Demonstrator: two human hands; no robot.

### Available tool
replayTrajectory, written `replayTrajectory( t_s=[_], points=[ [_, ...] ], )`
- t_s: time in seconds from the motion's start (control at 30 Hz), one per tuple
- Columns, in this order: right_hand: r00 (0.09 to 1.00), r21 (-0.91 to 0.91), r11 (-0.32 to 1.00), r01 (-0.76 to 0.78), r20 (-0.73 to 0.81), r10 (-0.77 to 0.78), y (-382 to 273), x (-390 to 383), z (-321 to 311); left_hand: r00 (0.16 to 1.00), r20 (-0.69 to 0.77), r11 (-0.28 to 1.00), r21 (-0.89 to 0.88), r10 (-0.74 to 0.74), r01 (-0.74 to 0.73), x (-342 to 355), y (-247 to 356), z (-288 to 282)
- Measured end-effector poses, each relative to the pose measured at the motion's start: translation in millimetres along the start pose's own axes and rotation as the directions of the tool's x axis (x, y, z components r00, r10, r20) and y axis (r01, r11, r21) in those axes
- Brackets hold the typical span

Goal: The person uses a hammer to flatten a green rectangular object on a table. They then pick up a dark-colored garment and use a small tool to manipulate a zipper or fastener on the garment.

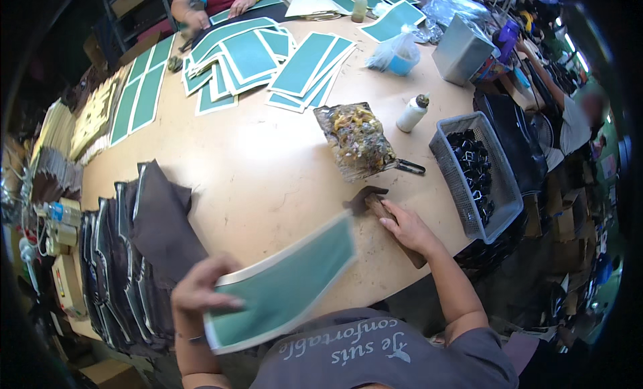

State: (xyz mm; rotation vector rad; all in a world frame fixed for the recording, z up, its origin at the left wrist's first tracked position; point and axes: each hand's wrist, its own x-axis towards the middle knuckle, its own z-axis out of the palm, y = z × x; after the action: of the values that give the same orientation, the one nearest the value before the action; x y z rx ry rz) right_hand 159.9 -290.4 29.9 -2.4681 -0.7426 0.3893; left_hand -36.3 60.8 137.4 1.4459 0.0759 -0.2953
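Observation:
My left hand (201, 292) grips one end of a green rectangular sheet with a pale border (284, 285), held tilted above the table's near edge. My right hand (408, 228) is closed on the wooden handle of a brush (375, 205) whose dark head rests on the tan table (268, 168). Just beyond the brush lies a glue-smeared board (358, 141) with a dark tool handle sticking out on its right.
Overlapping dark brown pieces (134, 248) lie at my left. More green sheets (261, 60) are spread across the far side. A white glue bottle (412, 113) and a grey basket of black clips (475, 174) stand at the right. Another person's hands (218, 10) work at the far edge.

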Motion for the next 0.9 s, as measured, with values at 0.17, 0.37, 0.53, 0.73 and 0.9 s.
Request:
replayTrajectory(
  t_s=[0.17,0.37,0.53,0.73,0.9],
  points=[
    [0.995,-0.368,0.929,0.026,-0.076,-0.058,-23,-18,-5,0.825,-0.217,0.755,-0.332,0.522,-0.565,19,73,-12],
    [0.968,-0.315,0.948,0.049,-0.220,-0.123,-6,-27,19,0.810,-0.100,0.803,0.248,0.578,-0.542,160,156,-43],
    [0.962,-0.306,0.950,0.056,-0.238,-0.133,-10,-23,17,0.802,-0.068,0.803,0.109,0.594,-0.586,245,179,-77],
    [0.979,-0.320,0.947,0.021,-0.184,-0.083,-9,-21,18,0.787,-0.094,0.790,0.145,0.610,-0.596,332,189,-72],
    [0.985,-0.325,0.946,0.001,-0.163,-0.057,-10,-21,17,0.660,-0.167,0.681,0.186,0.733,-0.709,370,198,-52]
  ],
)
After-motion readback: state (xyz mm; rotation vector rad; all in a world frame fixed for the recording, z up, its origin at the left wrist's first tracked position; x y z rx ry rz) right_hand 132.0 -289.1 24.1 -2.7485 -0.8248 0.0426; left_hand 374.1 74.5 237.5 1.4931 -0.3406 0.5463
